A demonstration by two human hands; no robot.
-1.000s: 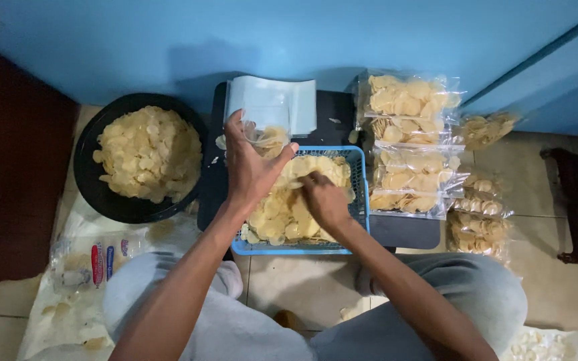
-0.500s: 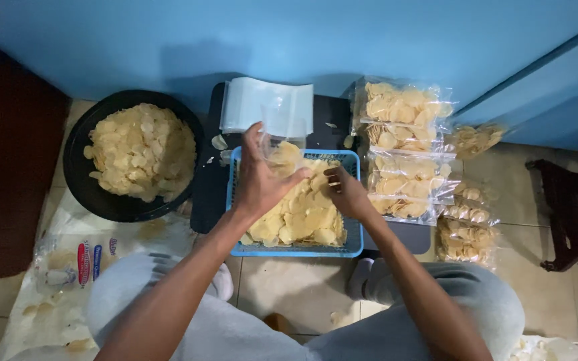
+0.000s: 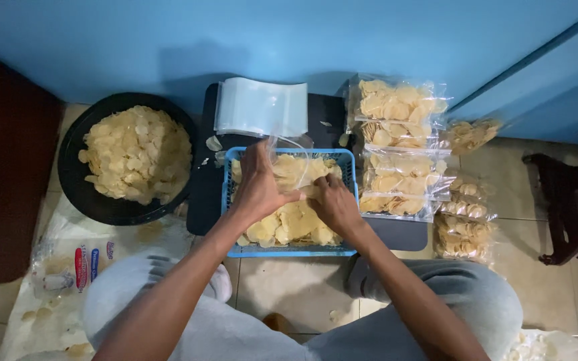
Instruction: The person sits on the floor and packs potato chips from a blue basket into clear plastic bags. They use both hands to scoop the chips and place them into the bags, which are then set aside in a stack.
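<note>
Filling a clear, thin plastic bag [image 3: 289, 155] seems the step in hand: the left hand [image 3: 260, 189] pinches its mouth open over the blue slotted plastic basket [image 3: 349, 160], fingers closed on the film, while the right hand [image 3: 332, 206] cups pale, round, brittle-looking chips [image 3: 289, 224]. Feeding them in likely calls for gentle handling. Far left sits a black round bowl of chips [image 3: 128, 157]; sealed packs [image 3: 396, 120] stack right.
</note>
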